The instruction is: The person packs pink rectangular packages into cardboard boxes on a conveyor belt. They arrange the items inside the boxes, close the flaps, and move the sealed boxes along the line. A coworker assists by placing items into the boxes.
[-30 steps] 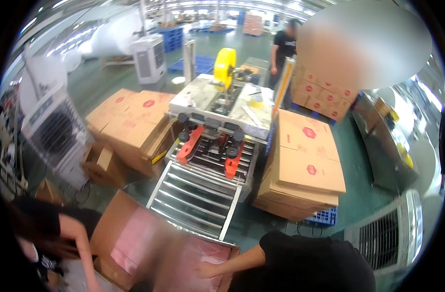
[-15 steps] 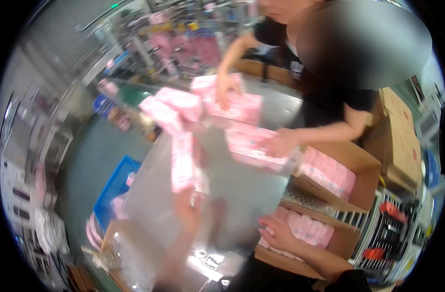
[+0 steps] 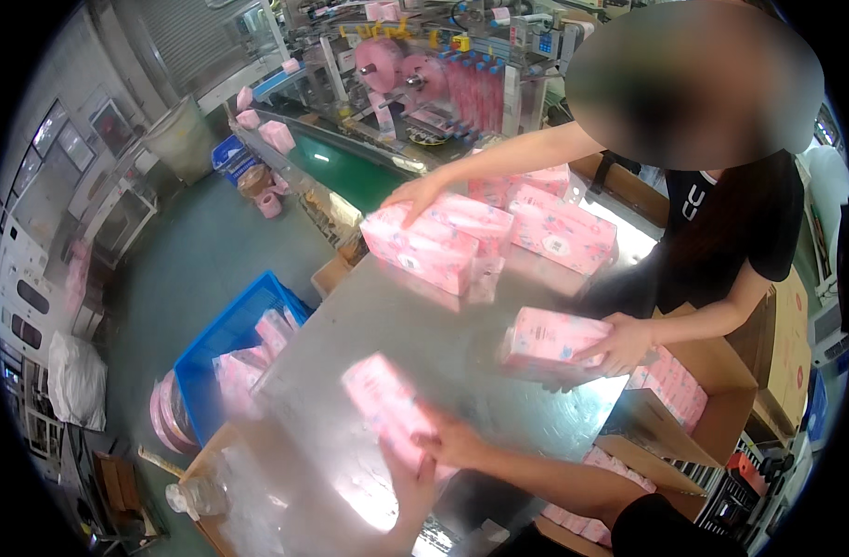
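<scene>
A pink tissue pack is tilted above the near part of the metal table, its lower end between my two hands. My left hand grips that end from below and from the left, partly blurred. From the right, my right hand closes its fingers on the same end. Across the table, a co-worker's one hand rests on a tissue pack beside others. The co-worker's other hand holds another pack near the table's right edge.
More tissue packs lie at the far side of the metal table. Open cartons with packs, one far and one near, stand at the right. A blue crate sits left; a machine with pink rolls stands behind.
My right hand has left the near carton and joined my left on the tissue pack, which has turned. The co-worker has shifted packs about on the far side. The view has swung.
</scene>
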Motion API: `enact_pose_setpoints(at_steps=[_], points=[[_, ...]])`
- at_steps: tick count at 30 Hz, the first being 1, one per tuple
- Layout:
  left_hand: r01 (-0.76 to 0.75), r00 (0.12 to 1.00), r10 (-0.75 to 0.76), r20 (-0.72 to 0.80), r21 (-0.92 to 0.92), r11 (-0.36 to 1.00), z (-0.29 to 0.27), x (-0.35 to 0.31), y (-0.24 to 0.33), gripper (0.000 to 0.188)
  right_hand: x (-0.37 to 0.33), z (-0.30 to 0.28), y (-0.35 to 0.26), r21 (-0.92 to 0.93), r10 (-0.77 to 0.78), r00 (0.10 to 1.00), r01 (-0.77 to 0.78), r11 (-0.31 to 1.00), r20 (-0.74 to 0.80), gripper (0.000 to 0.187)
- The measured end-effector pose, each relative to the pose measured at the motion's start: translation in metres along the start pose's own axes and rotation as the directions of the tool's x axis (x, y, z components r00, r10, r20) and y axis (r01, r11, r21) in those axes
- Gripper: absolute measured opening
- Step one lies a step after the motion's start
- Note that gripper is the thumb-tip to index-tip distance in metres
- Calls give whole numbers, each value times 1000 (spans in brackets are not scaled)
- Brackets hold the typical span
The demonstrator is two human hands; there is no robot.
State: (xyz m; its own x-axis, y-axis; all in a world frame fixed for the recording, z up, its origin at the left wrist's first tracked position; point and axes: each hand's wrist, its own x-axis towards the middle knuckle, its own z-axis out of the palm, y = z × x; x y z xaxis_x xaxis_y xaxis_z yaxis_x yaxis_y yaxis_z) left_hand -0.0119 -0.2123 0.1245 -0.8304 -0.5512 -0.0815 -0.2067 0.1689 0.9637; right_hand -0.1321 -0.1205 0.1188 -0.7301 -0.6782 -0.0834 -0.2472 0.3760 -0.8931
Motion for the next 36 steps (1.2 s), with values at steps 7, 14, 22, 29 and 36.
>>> enact_pose_setpoints(at_steps=[7, 14, 22, 29, 36], points=[[-74, 983, 130, -126, 372, 925, -57, -15, 3, 84, -10, 40, -17, 151, -29, 981, 0, 989, 191, 62], [-259, 959, 237, 156, 824, 503, -48, 26, 25, 70, -70, 41, -26, -64, -48, 998, 45, 997, -37, 50], [-260, 936, 307, 173, 926, 273, -60, 41, -20, 66, -234, -14, -22, -25, 3, 996, -5, 1000, -85, 50], [-226, 737, 610, 289, 957, -180, -39, 12, -18, 58, -369, -15, 35, -21, -16, 919, 9, 1000, -394, 44], [-192, 413, 657, 631, 765, -614, -56, 54, -68, 46, -480, -30, 53, 27, 168, 709, -205, 978, -685, 47]])
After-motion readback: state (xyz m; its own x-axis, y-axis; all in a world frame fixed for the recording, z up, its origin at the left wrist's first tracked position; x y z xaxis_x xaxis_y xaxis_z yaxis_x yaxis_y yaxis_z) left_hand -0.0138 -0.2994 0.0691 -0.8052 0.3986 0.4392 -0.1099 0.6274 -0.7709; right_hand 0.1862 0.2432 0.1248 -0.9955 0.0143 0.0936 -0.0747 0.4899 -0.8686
